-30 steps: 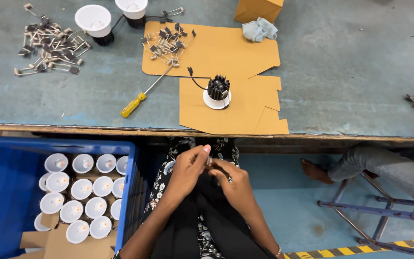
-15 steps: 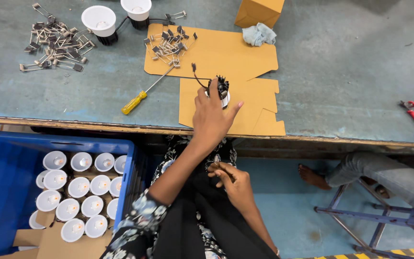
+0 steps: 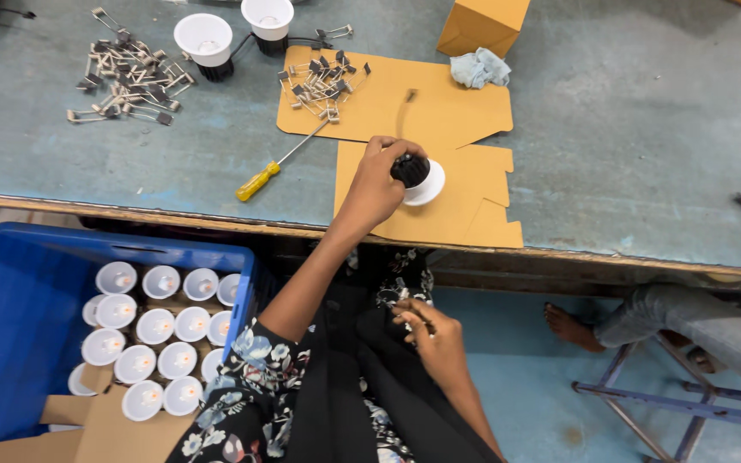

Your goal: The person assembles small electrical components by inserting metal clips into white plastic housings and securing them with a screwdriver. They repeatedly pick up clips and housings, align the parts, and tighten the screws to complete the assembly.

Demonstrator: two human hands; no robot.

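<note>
lamp fixture [image 3: 418,176] sits on the cardboard sheet [image 3: 473,184], white rim down and black finned body up, axis upright, left hand [image 3: 376,184] fingers pinching its black top, right hand [image 3: 432,336] in the lap curled around a small part.

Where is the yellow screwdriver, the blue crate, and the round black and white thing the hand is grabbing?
yellow screwdriver [image 3: 256,182]: head view, on its yellow handle.
blue crate [image 3: 10,283]: head view, on its bare blue inner wall.
black and white lamp part [image 3: 429,182]: head view, on its white rim beside the left hand [image 3: 376,184].
</note>
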